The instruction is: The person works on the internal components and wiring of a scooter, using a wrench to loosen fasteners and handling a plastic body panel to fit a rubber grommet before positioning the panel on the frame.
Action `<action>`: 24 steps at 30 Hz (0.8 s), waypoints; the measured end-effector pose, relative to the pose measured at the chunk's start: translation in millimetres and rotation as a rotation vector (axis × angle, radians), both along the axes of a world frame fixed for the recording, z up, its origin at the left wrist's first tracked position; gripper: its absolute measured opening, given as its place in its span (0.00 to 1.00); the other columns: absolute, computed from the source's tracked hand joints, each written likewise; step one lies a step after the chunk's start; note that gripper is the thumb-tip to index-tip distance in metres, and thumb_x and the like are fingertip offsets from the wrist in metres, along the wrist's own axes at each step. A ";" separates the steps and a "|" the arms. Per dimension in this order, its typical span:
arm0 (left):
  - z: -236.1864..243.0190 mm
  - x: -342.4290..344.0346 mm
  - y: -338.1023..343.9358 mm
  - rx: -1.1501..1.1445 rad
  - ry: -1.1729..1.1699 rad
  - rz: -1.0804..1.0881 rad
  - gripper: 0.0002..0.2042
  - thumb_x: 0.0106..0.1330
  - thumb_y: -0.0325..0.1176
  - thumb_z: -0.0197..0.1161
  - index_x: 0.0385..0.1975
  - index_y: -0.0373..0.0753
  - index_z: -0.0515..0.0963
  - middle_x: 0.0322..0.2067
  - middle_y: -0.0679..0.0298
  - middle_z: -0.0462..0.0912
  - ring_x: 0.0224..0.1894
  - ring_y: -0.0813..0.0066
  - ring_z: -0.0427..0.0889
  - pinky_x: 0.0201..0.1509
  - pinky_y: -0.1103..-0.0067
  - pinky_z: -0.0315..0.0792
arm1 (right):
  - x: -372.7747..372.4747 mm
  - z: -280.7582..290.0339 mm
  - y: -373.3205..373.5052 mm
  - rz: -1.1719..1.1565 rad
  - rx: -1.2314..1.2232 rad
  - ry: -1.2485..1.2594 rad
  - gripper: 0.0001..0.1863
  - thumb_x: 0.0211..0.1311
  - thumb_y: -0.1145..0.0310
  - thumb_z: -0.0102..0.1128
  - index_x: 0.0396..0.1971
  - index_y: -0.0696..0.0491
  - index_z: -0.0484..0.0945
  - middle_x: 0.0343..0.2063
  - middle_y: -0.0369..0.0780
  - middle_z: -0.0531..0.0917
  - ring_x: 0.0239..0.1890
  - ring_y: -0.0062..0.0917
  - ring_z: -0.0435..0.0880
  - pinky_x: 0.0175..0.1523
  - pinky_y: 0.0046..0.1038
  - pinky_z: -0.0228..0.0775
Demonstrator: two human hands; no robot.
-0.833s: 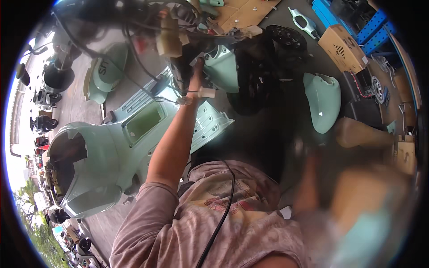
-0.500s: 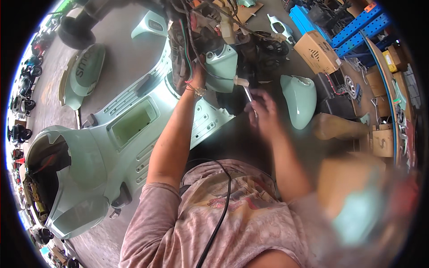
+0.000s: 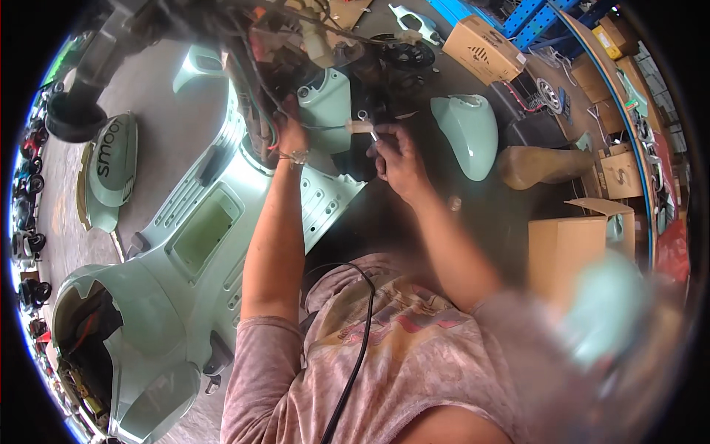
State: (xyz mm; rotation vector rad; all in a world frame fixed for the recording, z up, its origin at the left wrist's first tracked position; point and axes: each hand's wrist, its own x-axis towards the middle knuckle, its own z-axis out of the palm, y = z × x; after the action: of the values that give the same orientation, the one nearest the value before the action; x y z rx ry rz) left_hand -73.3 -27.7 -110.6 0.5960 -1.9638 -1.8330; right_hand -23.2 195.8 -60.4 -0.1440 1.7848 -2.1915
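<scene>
My right hand (image 3: 398,157) is closed round a silver spanner (image 3: 375,136), its ring end beside a pale plastic connector (image 3: 358,126). The connector is at the edge of a mint-green panel (image 3: 325,103) on the scooter's front. My left hand (image 3: 291,135) reaches in at the near left side of that panel, among dark cables (image 3: 255,111); its fingers are mostly hidden. Below and to the left stretches the mint-green scooter body (image 3: 159,251), with a rectangular opening in it.
A curved mint-green fender (image 3: 470,133) lies on the floor to the right. Beyond it are cardboard boxes (image 3: 484,49), a brown seat-like piece (image 3: 543,166) and blue shelving (image 3: 529,26). Another body panel (image 3: 115,159) lies at the left. A black cable (image 3: 360,340) hangs over my shirt.
The view has shifted, so the scooter sits further left and lower. My right hand has turned and moved up towards the connector, and the spanner's ring end now shows. My left hand stays at the panel.
</scene>
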 end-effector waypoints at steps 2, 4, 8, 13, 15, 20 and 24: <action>14.4 12.0 2.8 0.194 0.074 -0.182 0.41 0.61 0.71 0.39 0.58 0.36 0.67 0.51 0.56 0.74 0.50 0.64 0.72 0.57 0.72 0.62 | 3.8 -4.1 -0.4 0.004 -0.004 0.007 0.08 0.66 0.75 0.47 0.44 0.53 0.66 0.24 0.35 0.77 0.17 0.11 0.68 0.20 0.15 0.58; 11.3 8.8 3.5 0.262 -0.002 -0.207 0.42 0.60 0.72 0.38 0.56 0.38 0.69 0.47 0.56 0.76 0.44 0.65 0.74 0.51 0.73 0.66 | 6.7 -7.4 -0.2 0.003 -0.007 0.009 0.08 0.66 0.75 0.47 0.44 0.53 0.66 0.24 0.34 0.77 0.18 0.10 0.68 0.20 0.15 0.58; 5.4 8.4 -4.7 0.265 0.011 -0.197 0.41 0.60 0.71 0.36 0.54 0.38 0.71 0.43 0.57 0.77 0.40 0.66 0.75 0.44 0.73 0.68 | 13.5 2.3 -26.0 0.043 0.143 0.326 0.08 0.65 0.75 0.47 0.44 0.53 0.66 0.25 0.34 0.77 0.24 0.14 0.73 0.28 0.20 0.67; -13.2 8.9 -32.3 0.353 0.079 -0.303 0.29 0.71 0.55 0.34 0.53 0.36 0.69 0.48 0.61 0.74 0.49 0.72 0.71 0.54 0.77 0.63 | 17.1 43.0 -67.7 0.274 -0.236 -0.170 0.12 0.64 0.72 0.50 0.46 0.55 0.65 0.27 0.38 0.76 0.25 0.18 0.74 0.29 0.23 0.69; -13.9 6.4 -29.9 0.482 0.035 -0.290 0.27 0.72 0.53 0.34 0.51 0.36 0.70 0.45 0.62 0.75 0.46 0.75 0.72 0.52 0.78 0.65 | 13.4 38.9 -83.6 0.206 -0.198 -0.130 0.08 0.65 0.72 0.50 0.42 0.51 0.65 0.24 0.35 0.72 0.20 0.15 0.68 0.22 0.20 0.60; 22.0 23.4 0.6 0.310 -0.047 -0.216 0.25 0.72 0.52 0.37 0.49 0.35 0.71 0.39 0.62 0.76 0.41 0.74 0.74 0.46 0.78 0.68 | -0.8 12.1 -71.0 0.030 -0.146 0.115 0.05 0.67 0.67 0.51 0.37 0.52 0.70 0.21 0.32 0.69 0.17 0.12 0.64 0.20 0.18 0.56; 17.0 35.5 -3.1 -0.138 -0.067 -0.126 0.28 0.69 0.52 0.44 0.56 0.31 0.65 0.48 0.56 0.73 0.50 0.65 0.71 0.54 0.74 0.64 | -7.8 -4.3 -39.7 -0.101 -0.218 0.054 0.11 0.68 0.61 0.50 0.35 0.54 0.73 0.18 0.29 0.70 0.19 0.11 0.67 0.24 0.17 0.59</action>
State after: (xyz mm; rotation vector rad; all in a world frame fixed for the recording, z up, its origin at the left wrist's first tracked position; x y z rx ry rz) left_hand -37.8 -30.9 -93.5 0.5076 -2.1964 -1.7516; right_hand -31.0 156.1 -64.7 -0.1658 1.6081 -2.4729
